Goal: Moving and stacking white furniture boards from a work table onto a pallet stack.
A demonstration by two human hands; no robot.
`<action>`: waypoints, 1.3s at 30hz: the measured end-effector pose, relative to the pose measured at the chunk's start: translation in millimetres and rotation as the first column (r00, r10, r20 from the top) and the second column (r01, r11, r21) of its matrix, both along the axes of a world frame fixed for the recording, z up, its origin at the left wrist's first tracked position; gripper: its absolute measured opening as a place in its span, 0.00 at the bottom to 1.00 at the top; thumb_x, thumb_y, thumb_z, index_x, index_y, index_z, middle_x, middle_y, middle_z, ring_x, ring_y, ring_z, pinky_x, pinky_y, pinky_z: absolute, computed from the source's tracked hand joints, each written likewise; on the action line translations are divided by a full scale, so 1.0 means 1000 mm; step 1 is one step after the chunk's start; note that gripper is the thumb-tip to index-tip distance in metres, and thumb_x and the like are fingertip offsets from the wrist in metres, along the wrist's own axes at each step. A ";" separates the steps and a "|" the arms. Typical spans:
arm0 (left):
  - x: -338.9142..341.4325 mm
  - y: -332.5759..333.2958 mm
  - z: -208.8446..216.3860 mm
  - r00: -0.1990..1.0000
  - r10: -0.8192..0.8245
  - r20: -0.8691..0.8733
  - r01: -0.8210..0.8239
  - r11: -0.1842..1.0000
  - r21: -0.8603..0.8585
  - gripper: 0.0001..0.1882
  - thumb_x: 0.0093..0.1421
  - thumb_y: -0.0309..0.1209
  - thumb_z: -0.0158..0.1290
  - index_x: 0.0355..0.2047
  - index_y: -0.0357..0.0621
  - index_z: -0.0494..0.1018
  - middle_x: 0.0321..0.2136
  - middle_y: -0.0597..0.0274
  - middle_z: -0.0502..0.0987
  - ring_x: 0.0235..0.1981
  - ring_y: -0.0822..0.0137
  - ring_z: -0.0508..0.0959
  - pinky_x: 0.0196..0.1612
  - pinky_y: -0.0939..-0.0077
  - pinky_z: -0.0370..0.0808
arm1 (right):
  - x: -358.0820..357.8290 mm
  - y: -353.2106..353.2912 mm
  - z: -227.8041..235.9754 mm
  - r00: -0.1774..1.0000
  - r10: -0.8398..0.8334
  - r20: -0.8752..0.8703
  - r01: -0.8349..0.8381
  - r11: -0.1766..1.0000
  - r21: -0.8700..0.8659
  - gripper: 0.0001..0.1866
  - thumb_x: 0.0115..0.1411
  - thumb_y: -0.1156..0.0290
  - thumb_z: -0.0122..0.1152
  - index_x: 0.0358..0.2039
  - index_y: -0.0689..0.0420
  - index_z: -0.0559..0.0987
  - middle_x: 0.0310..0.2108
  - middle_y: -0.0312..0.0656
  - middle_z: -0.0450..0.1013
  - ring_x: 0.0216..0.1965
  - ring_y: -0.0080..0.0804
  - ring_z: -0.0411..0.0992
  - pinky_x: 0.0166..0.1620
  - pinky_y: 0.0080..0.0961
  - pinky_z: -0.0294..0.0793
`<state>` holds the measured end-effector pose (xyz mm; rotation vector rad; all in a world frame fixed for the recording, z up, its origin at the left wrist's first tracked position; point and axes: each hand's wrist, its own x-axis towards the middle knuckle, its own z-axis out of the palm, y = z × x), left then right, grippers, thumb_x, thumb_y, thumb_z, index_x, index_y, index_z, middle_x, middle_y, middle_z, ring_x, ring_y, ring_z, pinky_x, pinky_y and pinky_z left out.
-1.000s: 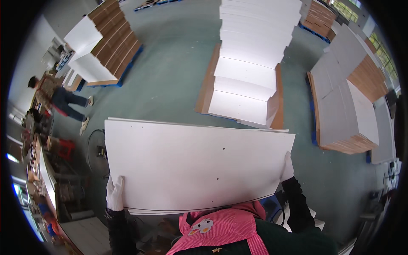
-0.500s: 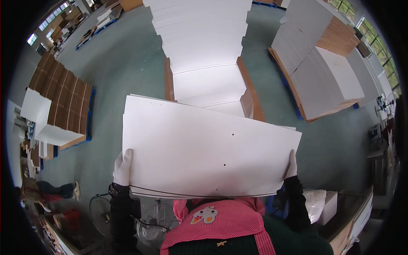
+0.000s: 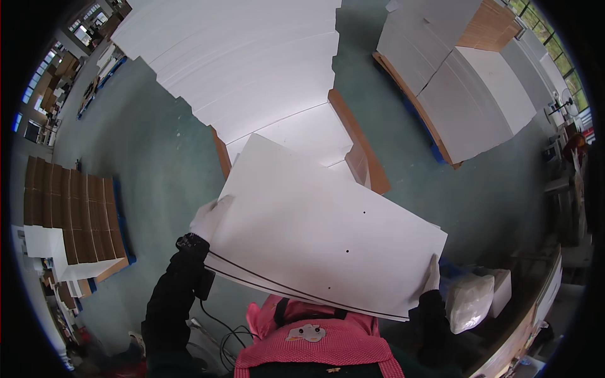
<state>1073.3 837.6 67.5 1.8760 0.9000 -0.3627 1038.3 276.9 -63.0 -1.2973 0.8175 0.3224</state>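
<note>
Between my hands is a small stack of large white boards (image 3: 302,208), with small dark holes on the top one and dark lines along the near edges. My gloved left hand (image 3: 212,218) grips the stack's left end, its fingers partly over the edge. On the right end, my gloved right hand (image 3: 432,273) holds the near corner; its fingers under the boards are hidden. The boards slope down to the right, and their far edge overlaps a low white stack (image 3: 302,132) flanked by brown cardboard sides.
Beyond rises a tall stack of white sheets (image 3: 246,57). A pallet of white and brown boards (image 3: 466,94) stands right, and stacked brown cartons (image 3: 72,208) stand left. A clear plastic bag (image 3: 471,302) lies near my right arm. Cables (image 3: 230,343) hang by my left arm.
The boards have turned clockwise, their left end moving farther away and right while the right end came slightly nearer. My left hand moved forward with them. The whole view has swung round.
</note>
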 end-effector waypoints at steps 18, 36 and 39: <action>0.363 0.006 -0.371 0.791 -0.578 -0.200 0.607 0.781 0.145 0.40 0.58 0.64 0.40 0.47 0.35 0.73 0.35 0.58 0.78 0.36 0.69 0.76 0.41 0.74 0.70 | 0.062 0.049 -0.272 0.810 -0.582 -0.074 0.562 0.805 -0.189 0.40 0.62 0.39 0.42 0.64 0.57 0.56 0.64 0.38 0.54 0.63 0.31 0.53 0.64 0.27 0.48; 0.543 -0.085 -0.456 0.555 -0.829 -0.066 0.811 0.522 0.263 0.37 0.57 0.61 0.43 0.45 0.36 0.74 0.34 0.56 0.78 0.37 0.63 0.76 0.44 0.72 0.69 | 0.113 0.123 -0.372 0.560 -0.814 -0.152 0.769 0.579 -0.270 0.44 0.58 0.35 0.44 0.64 0.58 0.55 0.64 0.40 0.53 0.62 0.34 0.53 0.63 0.30 0.49; 0.530 -0.117 -0.427 0.496 -0.840 -0.219 0.867 0.461 0.190 0.36 0.59 0.60 0.41 0.47 0.37 0.73 0.39 0.51 0.78 0.43 0.60 0.76 0.48 0.71 0.68 | 0.098 0.111 -0.352 0.575 -0.802 -0.160 0.706 0.586 -0.399 0.45 0.58 0.35 0.44 0.63 0.58 0.58 0.62 0.41 0.56 0.60 0.36 0.56 0.62 0.31 0.52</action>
